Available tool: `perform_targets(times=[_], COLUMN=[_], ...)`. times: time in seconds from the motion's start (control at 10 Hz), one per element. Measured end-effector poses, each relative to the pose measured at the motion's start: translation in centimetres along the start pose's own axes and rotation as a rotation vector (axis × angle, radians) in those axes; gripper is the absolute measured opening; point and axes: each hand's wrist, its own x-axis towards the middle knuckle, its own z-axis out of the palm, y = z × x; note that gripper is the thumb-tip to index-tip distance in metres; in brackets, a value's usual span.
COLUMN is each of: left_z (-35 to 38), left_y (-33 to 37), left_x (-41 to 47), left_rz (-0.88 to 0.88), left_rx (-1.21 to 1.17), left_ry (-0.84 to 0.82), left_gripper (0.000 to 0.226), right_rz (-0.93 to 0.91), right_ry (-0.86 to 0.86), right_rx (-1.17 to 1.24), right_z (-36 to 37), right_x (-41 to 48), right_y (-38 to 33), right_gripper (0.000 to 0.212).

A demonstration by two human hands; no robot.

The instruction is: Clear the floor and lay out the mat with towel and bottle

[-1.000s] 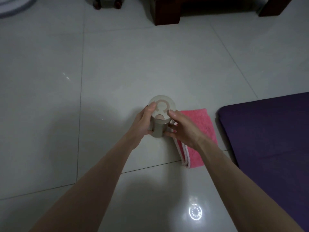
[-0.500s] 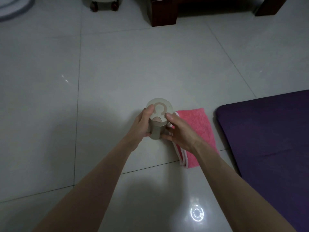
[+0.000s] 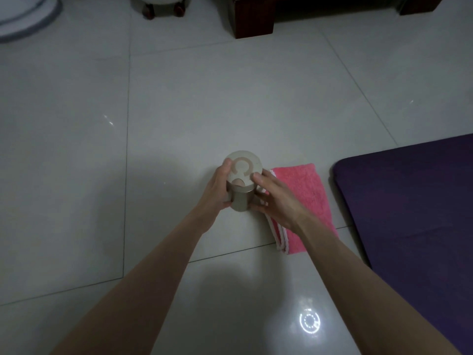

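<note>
Little moved vs. earlier frames: bottle (image 3: 242, 181) stayed upright on floor tile (image 3: 179, 111) beside folded pink towel (image 3: 302, 198), left hand (image 3: 217, 192) & right hand (image 3: 275, 201) both clasping it; purple mat (image 3: 409, 201) already laid, towel down, bottle placement approx. done, release pending.

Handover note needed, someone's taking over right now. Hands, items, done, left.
Left hand: wrapped around the left side of the bottle.
Right hand: on the bottle's right side, thumb at the lid edge.
Bottle: upright, lid on, on or just above the floor tiles; contact cannot be told.
Towel: pink, folded, flat on the floor right of the bottle, partly under the right hand.
Mat: purple, unrolled on the floor, right of the towel.
Done: mat laid out, towel placed.
Left: set the bottle down beside the towel, release both hands.
</note>
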Motion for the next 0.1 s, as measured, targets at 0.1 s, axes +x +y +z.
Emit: perform_targets(times=[0.1], left_z=[-0.2], left_y=[1.12], left_x=[-1.17], left_rz=[-0.03], left_rx=[0.026], left_ry=[0.016], left_gripper=[0.051], right_rz=[0.038], right_ry=[0.061], right_rx=[-0.008], right_z=[-0.07], right_x=[-1.52], right_y=[-0.89], right_gripper=[0.097])
